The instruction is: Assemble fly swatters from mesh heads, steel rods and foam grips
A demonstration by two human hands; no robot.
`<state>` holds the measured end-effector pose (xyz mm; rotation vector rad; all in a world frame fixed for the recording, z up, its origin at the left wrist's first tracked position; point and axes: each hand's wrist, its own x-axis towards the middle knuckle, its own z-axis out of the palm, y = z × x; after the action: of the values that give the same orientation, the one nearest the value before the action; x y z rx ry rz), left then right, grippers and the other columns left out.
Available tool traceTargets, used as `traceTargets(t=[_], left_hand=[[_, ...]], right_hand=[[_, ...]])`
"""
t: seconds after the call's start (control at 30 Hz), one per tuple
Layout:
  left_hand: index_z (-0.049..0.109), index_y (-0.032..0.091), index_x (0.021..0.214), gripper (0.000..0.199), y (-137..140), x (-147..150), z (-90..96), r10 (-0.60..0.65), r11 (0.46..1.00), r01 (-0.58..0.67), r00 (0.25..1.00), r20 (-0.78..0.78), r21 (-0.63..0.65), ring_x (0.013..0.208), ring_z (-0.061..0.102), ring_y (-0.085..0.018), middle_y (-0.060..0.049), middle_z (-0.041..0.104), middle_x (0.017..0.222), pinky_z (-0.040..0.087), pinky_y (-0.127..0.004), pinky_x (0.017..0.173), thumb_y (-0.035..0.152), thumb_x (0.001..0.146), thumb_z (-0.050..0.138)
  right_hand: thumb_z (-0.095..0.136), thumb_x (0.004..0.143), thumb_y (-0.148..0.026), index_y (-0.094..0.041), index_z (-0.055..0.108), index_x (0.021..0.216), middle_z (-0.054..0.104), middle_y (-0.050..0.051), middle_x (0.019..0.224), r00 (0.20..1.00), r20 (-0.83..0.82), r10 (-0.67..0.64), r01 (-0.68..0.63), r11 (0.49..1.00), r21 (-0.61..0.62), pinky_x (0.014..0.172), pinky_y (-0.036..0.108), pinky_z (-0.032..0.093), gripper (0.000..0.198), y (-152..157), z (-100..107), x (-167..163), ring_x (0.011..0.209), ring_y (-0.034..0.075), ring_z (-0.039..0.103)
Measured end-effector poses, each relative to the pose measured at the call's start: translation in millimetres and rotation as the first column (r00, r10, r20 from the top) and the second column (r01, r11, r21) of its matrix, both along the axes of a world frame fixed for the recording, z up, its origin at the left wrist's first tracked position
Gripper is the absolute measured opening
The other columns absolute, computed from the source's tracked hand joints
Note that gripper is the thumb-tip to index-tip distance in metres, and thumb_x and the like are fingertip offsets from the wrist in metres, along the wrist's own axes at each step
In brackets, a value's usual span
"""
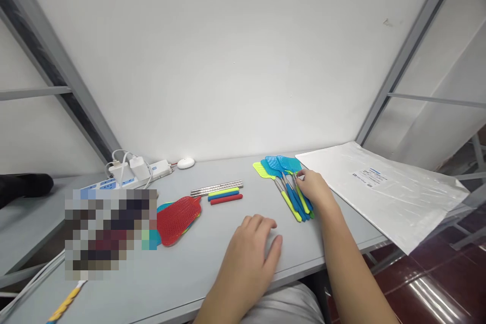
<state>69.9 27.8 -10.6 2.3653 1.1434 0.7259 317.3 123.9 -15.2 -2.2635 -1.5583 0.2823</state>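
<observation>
My right hand is at the right side of a pile of fly swatters, its fingers bent and closed around the neck of one blue swatter; the palm hides part of the grip. The pile has blue and yellow-green mesh heads, metal shafts and coloured handles pointing toward me. My left hand rests over the table with fingers loosely curled and thumb apart, holding nothing. Left of the pile lie metal rods and loose yellow, blue and red handles. Farther left, a red swatter head tops a stack of heads.
A white plastic mailing bag with a label lies at the right, overhanging the table edge. A power strip with plugged chargers and a white mouse-like object sit at the back left. A blurred patch covers the left.
</observation>
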Motion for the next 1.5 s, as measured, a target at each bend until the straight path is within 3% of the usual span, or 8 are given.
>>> traceTargets(t=[0.17, 0.37, 0.77, 1.0, 1.1, 1.23, 1.37, 1.5], left_hand=[[0.041, 0.02, 0.147, 0.058, 20, 46, -6.7, -0.063, 0.989, 0.097, 0.957, -0.284, 0.108, 0.136, 0.038, -0.037, -0.015, 0.044, 0.15, 0.036, -0.058, 0.105, 0.033, 0.092, 0.051], [0.035, 0.016, 0.15, 0.057, 33, 75, -18.4, -0.076, 0.982, 0.121, 0.954, -0.291, 0.142, 0.144, 0.028, -0.034, -0.014, 0.042, 0.153, 0.021, -0.065, 0.113, 0.038, 0.097, 0.037], [0.04, 0.021, 0.147, 0.053, 26, 67, -17.9, -0.086, 0.981, 0.129, 0.958, -0.273, 0.143, 0.142, 0.029, -0.034, -0.011, 0.042, 0.153, 0.02, -0.068, 0.111, 0.04, 0.097, 0.039], [0.05, 0.027, 0.137, 0.042, 16, 30, -4.0, -0.138, 0.97, 0.176, 0.966, -0.22, 0.166, 0.137, 0.037, -0.026, -0.004, 0.049, 0.148, 0.032, -0.051, 0.112, 0.038, 0.097, 0.045], [0.056, 0.026, 0.129, 0.035, 24, -4, -1.9, 0.021, 0.98, 0.021, 0.977, -0.211, 0.197, 0.134, 0.041, -0.025, -0.005, 0.053, 0.144, 0.035, -0.046, 0.109, 0.034, 0.097, 0.046], [0.054, 0.021, 0.132, 0.038, 38, -42, -8.7, 0.25, 0.956, -0.205, 0.943, -0.218, 0.209, 0.134, 0.038, -0.033, -0.011, 0.055, 0.139, 0.026, -0.061, 0.109, 0.029, 0.095, 0.046], [0.057, 0.022, 0.126, 0.034, 37, -51, -14.1, 0.325, 0.935, -0.277, 0.921, -0.217, 0.223, 0.13, 0.039, -0.034, -0.011, 0.059, 0.133, 0.02, -0.065, 0.11, 0.028, 0.094, 0.048], [0.057, 0.027, 0.124, 0.031, 24, -46, -15.3, 0.347, 0.926, -0.301, 0.916, -0.202, 0.227, 0.116, 0.049, -0.03, -0.007, 0.064, 0.118, 0.031, -0.059, 0.105, 0.031, 0.095, 0.05]], right_hand=[[0.059, 0.094, -0.035, -0.017, 0.058, 0.123, 0.06, 0.01, 0.123, 0.999, -0.007, 0.04, -0.039, 0.999, 0.028, 0.086, 0.043, 0.054, 0.034, 3, -3, 0, 0.102, 0.022, 0.063], [0.059, 0.094, -0.035, -0.017, 0.059, 0.122, 0.06, 0.01, 0.123, 0.995, 0.002, 0.103, -0.103, 0.993, 0.062, 0.086, 0.043, 0.054, 0.033, 6, 4, -5, 0.102, 0.022, 0.062], [0.059, 0.094, -0.035, -0.017, 0.059, 0.121, 0.061, 0.009, 0.12, 0.977, 0.018, 0.214, -0.215, 0.975, 0.054, 0.084, 0.042, 0.055, 0.032, 6, 0, -9, 0.1, 0.021, 0.063], [0.041, 0.1, -0.03, -0.016, 0.067, 0.106, 0.07, 0.008, 0.096, 0.948, 0.097, 0.303, -0.315, 0.935, 0.163, 0.08, 0.032, 0.048, 0.03, -2, 19, -23, 0.09, 0.02, 0.065], [0.036, 0.1, -0.028, -0.018, 0.067, 0.108, 0.071, 0.009, 0.103, 0.899, 0.134, 0.417, -0.435, 0.886, 0.16, 0.082, 0.031, 0.046, 0.033, 4, 38, -51, 0.096, 0.021, 0.064], [0.048, 0.099, -0.032, -0.02, 0.066, 0.109, 0.068, 0.007, 0.111, 0.747, 0.135, 0.65, -0.657, 0.754, 0.007, 0.087, 0.036, 0.049, 0.024, 37, 53, -106, 0.098, 0.019, 0.063], [0.058, 0.095, -0.036, -0.019, 0.061, 0.12, 0.06, 0.009, 0.123, 0.626, 0.103, 0.773, -0.754, 0.633, -0.177, 0.087, 0.042, 0.054, 0.03, 77, 48, -155, 0.101, 0.021, 0.062], [0.058, 0.095, -0.035, -0.019, 0.06, 0.121, 0.06, 0.009, 0.125, 0.54, 0.062, 0.84, -0.792, 0.531, -0.299, 0.087, 0.042, 0.054, 0.031, 98, 34, -177, 0.103, 0.022, 0.062]])
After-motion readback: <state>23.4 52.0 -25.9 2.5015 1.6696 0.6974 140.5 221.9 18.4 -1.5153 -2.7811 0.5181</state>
